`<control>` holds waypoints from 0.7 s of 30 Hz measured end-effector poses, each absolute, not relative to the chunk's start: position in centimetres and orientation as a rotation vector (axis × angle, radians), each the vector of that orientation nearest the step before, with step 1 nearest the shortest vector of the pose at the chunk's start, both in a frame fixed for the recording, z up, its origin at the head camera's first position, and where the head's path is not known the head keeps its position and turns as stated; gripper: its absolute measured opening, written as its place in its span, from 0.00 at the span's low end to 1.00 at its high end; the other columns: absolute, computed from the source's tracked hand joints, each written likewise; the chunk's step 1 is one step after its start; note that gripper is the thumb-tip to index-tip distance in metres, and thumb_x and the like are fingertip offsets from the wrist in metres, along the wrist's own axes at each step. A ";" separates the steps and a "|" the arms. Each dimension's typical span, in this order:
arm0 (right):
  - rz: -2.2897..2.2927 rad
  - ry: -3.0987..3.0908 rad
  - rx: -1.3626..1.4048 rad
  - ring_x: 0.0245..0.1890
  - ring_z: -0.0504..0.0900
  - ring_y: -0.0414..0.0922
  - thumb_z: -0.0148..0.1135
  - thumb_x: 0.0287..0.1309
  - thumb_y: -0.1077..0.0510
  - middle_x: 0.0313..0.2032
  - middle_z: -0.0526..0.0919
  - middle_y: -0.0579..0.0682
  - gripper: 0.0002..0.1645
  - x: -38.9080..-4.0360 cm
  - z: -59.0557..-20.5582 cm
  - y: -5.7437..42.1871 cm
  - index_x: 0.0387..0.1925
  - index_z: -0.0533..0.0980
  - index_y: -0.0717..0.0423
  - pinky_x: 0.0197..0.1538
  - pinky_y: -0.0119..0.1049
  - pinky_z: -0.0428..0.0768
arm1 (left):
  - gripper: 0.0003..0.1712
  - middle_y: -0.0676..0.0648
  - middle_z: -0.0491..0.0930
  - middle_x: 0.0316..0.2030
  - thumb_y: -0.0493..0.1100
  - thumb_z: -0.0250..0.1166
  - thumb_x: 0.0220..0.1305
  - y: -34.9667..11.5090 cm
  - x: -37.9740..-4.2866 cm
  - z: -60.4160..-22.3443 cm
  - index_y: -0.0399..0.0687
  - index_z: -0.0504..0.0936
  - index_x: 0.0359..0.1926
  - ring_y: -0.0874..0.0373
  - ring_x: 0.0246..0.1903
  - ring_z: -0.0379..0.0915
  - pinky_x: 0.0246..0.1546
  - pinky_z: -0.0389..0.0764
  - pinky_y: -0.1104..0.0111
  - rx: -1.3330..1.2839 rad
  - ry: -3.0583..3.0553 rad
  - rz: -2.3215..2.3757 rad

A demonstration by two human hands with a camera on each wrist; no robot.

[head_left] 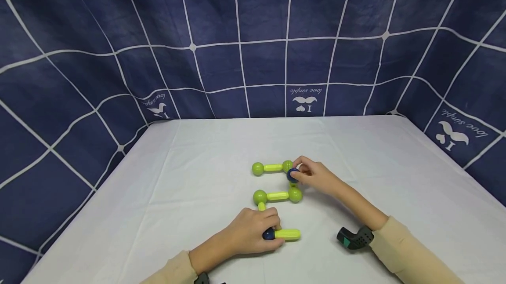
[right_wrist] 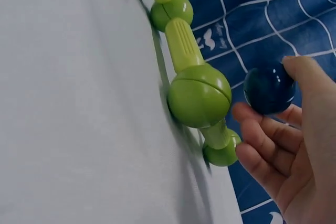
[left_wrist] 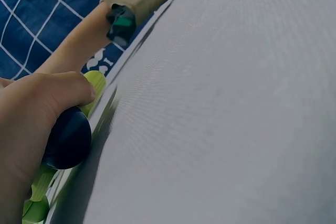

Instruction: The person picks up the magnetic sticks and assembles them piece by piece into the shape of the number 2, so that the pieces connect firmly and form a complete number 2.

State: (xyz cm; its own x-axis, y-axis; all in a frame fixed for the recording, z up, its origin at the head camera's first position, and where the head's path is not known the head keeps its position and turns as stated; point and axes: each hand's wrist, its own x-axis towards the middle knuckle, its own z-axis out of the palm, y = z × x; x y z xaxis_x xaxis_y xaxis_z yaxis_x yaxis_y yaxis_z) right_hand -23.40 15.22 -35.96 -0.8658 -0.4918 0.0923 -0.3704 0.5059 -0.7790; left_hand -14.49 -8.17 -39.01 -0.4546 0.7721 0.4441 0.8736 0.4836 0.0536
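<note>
A zigzag of light green rods [head_left: 277, 196] joined by green balls [head_left: 295, 194] lies on the white-covered table. At its near end my left hand [head_left: 253, 231] grips a dark blue ball [head_left: 269, 234], from which a loose-ended light green rod [head_left: 287, 234] points right. In the left wrist view the thumb lies against that rod [left_wrist: 95, 80]. My right hand [head_left: 316, 176] pinches another dark blue ball [right_wrist: 269, 88] between thumb and fingertips. It holds this ball above the zigzag, near the far right green ball [head_left: 287, 166]. Part of the near rods is hidden under the left hand.
The white cloth [head_left: 197, 165] covers the table. A dark blue curtain [head_left: 261, 64] with white grid lines rises behind and at both sides. A black wrist device [head_left: 356, 238] sits at the right cuff.
</note>
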 end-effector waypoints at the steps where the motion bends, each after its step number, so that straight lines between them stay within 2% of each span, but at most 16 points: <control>1: -1.315 2.566 -0.755 0.23 0.74 0.41 0.53 0.61 0.48 0.23 0.77 0.49 0.16 -23.1 -36.0 15.4 0.44 0.68 0.54 0.28 0.30 0.71 | 0.14 0.63 0.68 0.24 0.59 0.64 0.51 -8.2 -14.5 -39.0 0.58 0.72 0.25 0.78 0.16 0.53 0.17 0.53 0.88 -1.373 -2.376 -0.392; 5: -1.430 2.364 -0.826 0.22 0.75 0.38 0.52 0.63 0.54 0.23 0.76 0.46 0.14 -21.9 -36.5 16.3 0.43 0.66 0.60 0.29 0.31 0.74 | 0.14 0.63 0.69 0.24 0.59 0.64 0.50 -8.2 -14.6 -39.0 0.59 0.73 0.25 0.79 0.16 0.54 0.17 0.53 0.88 -1.345 -2.384 -0.392; 9: -1.432 2.165 -0.912 0.25 0.75 0.36 0.50 0.63 0.58 0.29 0.78 0.47 0.14 -21.0 -37.2 17.2 0.45 0.65 0.66 0.32 0.32 0.76 | 0.14 0.63 0.70 0.23 0.59 0.64 0.50 -8.2 -14.7 -38.9 0.58 0.74 0.25 0.79 0.16 0.54 0.16 0.53 0.88 -1.338 -2.413 -0.402; 15: -1.219 2.024 -0.897 0.44 0.75 0.35 0.52 0.59 0.57 0.47 0.77 0.56 0.18 -20.4 -37.2 17.7 0.50 0.71 0.61 0.47 0.27 0.72 | 0.14 0.63 0.70 0.22 0.59 0.64 0.50 -8.2 -14.7 -38.9 0.58 0.75 0.25 0.79 0.16 0.55 0.16 0.53 0.88 -1.345 -2.428 -0.421; 17: -1.176 1.991 -0.881 0.46 0.75 0.36 0.54 0.56 0.59 0.47 0.77 0.55 0.18 -20.2 -36.9 17.7 0.49 0.73 0.59 0.49 0.27 0.71 | 0.14 0.63 0.71 0.22 0.59 0.65 0.50 -8.2 -14.7 -38.9 0.58 0.75 0.25 0.79 0.16 0.55 0.16 0.53 0.89 -1.343 -2.422 -0.421; 21: -1.144 1.916 -0.862 0.41 0.76 0.38 0.58 0.51 0.62 0.41 0.78 0.50 0.19 -20.0 -36.6 17.7 0.47 0.73 0.60 0.45 0.28 0.73 | 0.14 0.63 0.71 0.23 0.59 0.65 0.49 -8.2 -14.7 -38.9 0.58 0.75 0.25 0.79 0.17 0.55 0.16 0.53 0.88 -1.343 -2.408 -0.416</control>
